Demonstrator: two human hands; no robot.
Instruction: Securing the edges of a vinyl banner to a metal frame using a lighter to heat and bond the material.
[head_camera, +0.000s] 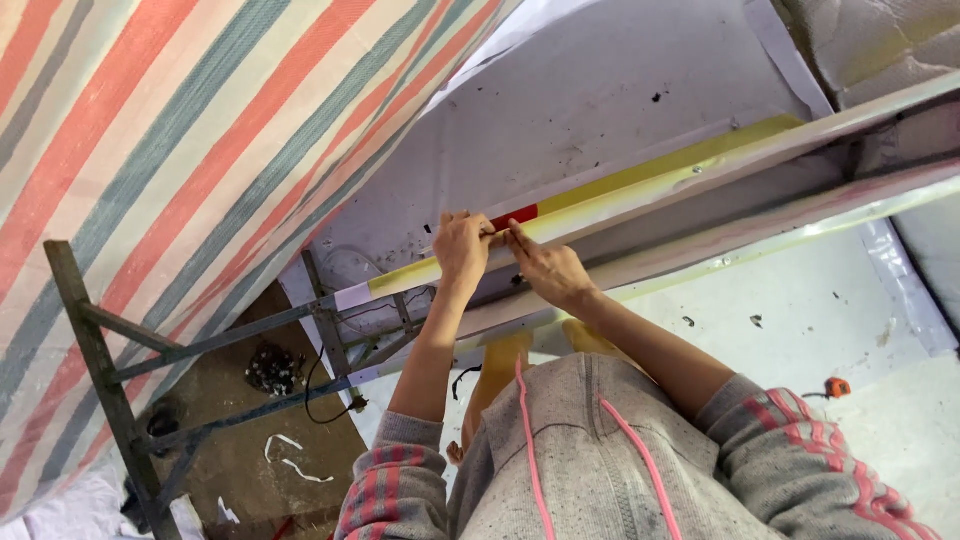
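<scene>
Toward 12 o'clock from the body, the long board (640, 185) is pinched by the left hand (462, 250) and right hand (545, 268), fingers closed around its red strip (513, 216), apparently to press it flat.

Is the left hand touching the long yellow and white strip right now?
Touching. The head view shows the left hand wrapped over the long yellow and white strip beside its red patch, with no gap; the right hand presses it too.
</scene>
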